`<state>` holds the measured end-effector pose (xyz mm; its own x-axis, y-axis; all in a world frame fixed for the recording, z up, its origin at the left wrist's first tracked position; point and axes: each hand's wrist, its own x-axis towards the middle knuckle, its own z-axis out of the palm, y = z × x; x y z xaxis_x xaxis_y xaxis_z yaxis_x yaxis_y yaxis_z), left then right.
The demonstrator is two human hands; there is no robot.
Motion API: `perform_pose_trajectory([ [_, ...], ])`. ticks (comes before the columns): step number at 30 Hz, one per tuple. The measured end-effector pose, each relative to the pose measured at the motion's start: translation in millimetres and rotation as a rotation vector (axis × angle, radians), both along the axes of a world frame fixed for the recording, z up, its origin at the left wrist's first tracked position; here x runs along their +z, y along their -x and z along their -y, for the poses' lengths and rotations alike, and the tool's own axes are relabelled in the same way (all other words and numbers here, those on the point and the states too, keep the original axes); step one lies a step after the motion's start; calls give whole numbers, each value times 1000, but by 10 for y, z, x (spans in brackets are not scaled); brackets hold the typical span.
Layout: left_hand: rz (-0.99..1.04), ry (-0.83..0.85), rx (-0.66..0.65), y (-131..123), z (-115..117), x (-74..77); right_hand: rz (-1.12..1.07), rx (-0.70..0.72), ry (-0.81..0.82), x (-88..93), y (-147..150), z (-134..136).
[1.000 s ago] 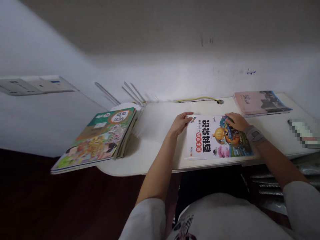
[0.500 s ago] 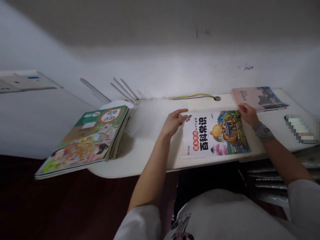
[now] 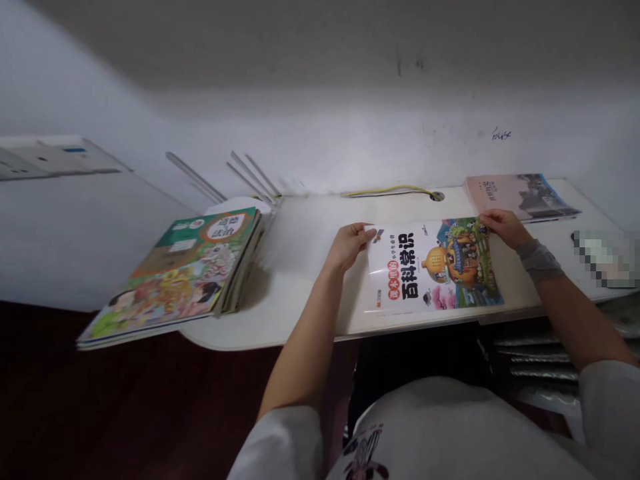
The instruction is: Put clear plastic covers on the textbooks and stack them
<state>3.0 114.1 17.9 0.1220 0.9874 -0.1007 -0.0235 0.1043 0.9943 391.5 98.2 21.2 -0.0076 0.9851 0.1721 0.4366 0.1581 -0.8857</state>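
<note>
A white book [image 3: 435,267] with a colourful cover picture of a gourd-shaped house lies turned sideways over the desk in front of me. At its upper left corner, my left hand [image 3: 350,245] pinches the edge between thumb and fingers. My right hand [image 3: 506,228], with a grey band at the wrist, grips the upper right corner. Whether the book's near edge rests on the desk or hangs just above it, I cannot tell. Behind my right hand lies a pink and grey book [image 3: 520,197], apart from the held one.
On the desk's left end stands a stack of picture-covered books [image 3: 175,267], jutting past the edge of the white desk [image 3: 300,293]. A yellow cable [image 3: 395,189] runs along the wall into a round hole. A blurred-out flat object [image 3: 603,259] lies at the right.
My right hand has shifted slightly right and down at the book's corner, its fingers stretched more along the edge. Both hands keep hold of the book. The view has moved a little.
</note>
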Motion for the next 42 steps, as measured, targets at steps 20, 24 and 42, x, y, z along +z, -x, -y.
perform_pose_trajectory([
  [20,-1025,-80,149,-352,-281,-169,853,-220,170,-389,160,-363],
  [24,-1296,-507,-86,-722,-111,-189,992,-299,156,-380,260,-300],
  [42,-1322,-549,-298,-783,61,-421,1078,283,-247,-520,700,33],
])
